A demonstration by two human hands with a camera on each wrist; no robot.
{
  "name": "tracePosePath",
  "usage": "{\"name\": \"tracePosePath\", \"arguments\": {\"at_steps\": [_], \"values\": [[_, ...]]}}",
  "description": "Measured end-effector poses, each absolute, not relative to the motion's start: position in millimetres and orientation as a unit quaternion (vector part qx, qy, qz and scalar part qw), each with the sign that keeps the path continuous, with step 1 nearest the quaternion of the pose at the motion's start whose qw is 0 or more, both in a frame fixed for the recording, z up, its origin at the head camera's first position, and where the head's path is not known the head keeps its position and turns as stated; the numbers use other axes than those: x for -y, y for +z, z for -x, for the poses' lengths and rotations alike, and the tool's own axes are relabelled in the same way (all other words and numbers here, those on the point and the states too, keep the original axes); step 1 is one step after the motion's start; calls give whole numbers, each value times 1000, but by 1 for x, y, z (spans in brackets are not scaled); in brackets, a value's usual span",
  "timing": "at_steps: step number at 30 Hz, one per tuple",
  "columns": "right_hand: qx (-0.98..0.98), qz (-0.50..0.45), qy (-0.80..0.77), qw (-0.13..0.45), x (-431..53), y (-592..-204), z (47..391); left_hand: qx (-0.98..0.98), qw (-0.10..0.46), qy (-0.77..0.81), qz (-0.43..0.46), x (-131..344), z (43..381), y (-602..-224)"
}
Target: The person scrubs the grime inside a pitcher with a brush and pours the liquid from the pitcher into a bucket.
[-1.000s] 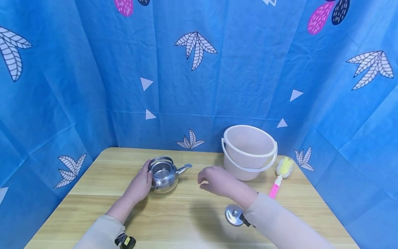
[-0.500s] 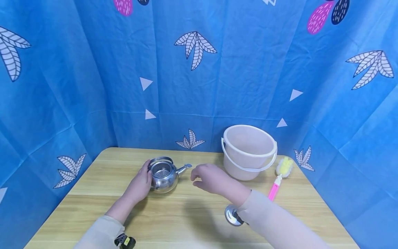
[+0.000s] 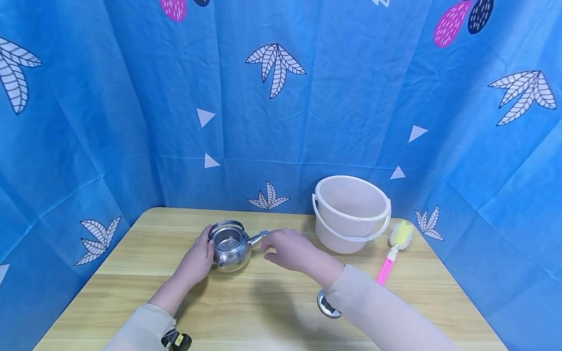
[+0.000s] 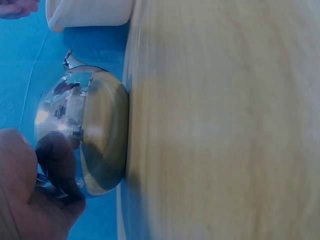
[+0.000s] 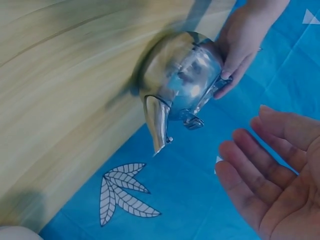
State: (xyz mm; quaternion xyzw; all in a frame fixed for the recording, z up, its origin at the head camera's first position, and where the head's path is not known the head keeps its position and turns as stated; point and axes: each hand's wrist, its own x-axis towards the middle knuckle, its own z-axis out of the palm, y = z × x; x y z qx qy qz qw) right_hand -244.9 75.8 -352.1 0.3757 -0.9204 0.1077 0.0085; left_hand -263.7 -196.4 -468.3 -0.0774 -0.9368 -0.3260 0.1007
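Note:
A shiny steel teapot stands upright without a lid on the wooden table, its strainer showing in the mouth and its spout pointing right. At its left side my left hand holds it near the folded handle; the thumb lies against the body in the left wrist view. My right hand hovers beside the spout tip, with nothing in it. Its fingers are loosely bent and apart from the teapot in the right wrist view. The round steel lid lies on the table, partly hidden by my right sleeve.
A white bucket with its handle down stands at the back right. Beside it lies a sponge brush with a pink handle, partly behind my right arm. Blue patterned cloth hangs around the back and sides of the table.
My right hand has moved left, from near the bucket to the spout tip, and the right sleeve now covers more of the lid. The left hand and teapot have stayed in place.

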Motion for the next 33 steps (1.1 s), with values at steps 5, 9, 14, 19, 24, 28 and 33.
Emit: {"name": "tracePosePath", "arguments": {"at_steps": [5, 9, 14, 19, 24, 28, 33], "values": [[921, -372, 115, 7, -71, -355, 246, 937, 102, -326, 78, 197, 263, -468], [917, -381, 117, 20, -68, -357, 247, 937, 99, -325, 76, 197, 262, -468], [911, -394, 119, 37, -63, -361, 248, 937, 104, -324, 77, 199, 263, -469], [907, -400, 126, 40, -58, -363, 248, 937, 104, -324, 77, 199, 264, -471], [907, -398, 130, 39, -54, -365, 248, 937, 104, -325, 79, 198, 264, -471], [908, -396, 131, 42, -52, -367, 249, 937, 103, -326, 77, 197, 264, -469], [906, -397, 140, 49, -49, -369, 249, 937, 100, -326, 75, 196, 262, -467]]}}
